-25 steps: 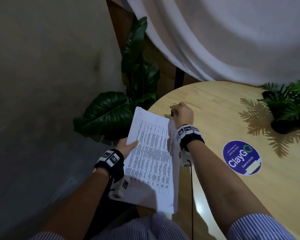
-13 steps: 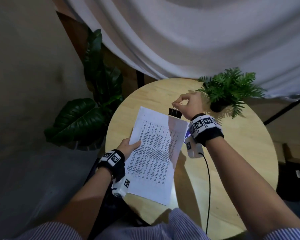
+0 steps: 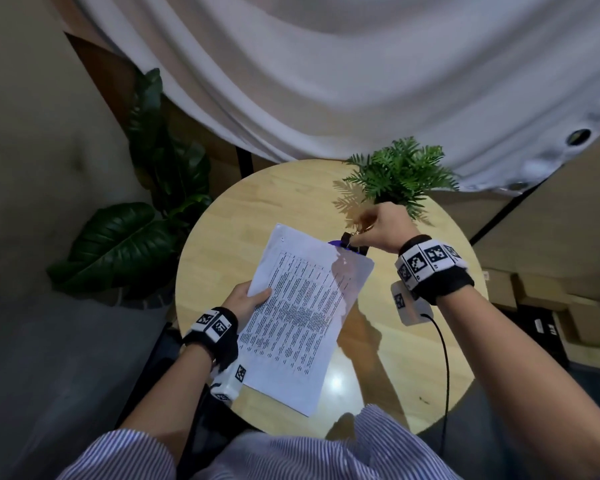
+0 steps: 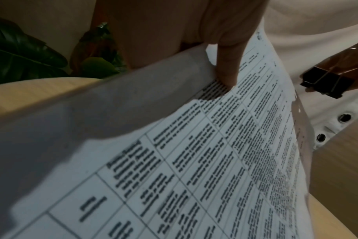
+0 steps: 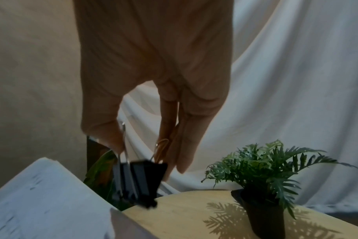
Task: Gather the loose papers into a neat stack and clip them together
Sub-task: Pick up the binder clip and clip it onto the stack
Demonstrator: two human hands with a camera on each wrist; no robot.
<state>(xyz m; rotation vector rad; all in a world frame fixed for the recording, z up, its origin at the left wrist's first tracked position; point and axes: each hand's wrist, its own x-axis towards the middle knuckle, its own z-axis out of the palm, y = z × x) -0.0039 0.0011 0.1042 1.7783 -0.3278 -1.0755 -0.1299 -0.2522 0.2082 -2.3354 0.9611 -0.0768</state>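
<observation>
A stack of printed white papers (image 3: 302, 317) is held above the round wooden table (image 3: 222, 233), tilted away from me. My left hand (image 3: 248, 301) grips its left edge, thumb (image 4: 225, 71) pressed on the printed top sheet (image 4: 215, 153). My right hand (image 3: 378, 230) pinches the wire handles of a black binder clip (image 3: 354, 245) just beyond the stack's far right corner. In the right wrist view the clip (image 5: 140, 181) hangs from thumb and fingers beside the paper corner (image 5: 47, 194), apart from it. The clip (image 4: 327, 82) shows past the paper's far edge.
A small potted fern (image 3: 400, 174) stands on the table's far side, right behind my right hand. A large-leafed plant (image 3: 125, 237) grows off the table's left edge. A white drape (image 3: 326, 81) hangs behind. Boxes (image 3: 541, 299) lie on the floor at right.
My right hand has lifted the binder clip off the table and carried it to the stack's far right corner. The left hand keeps holding the papers; my view swung right.
</observation>
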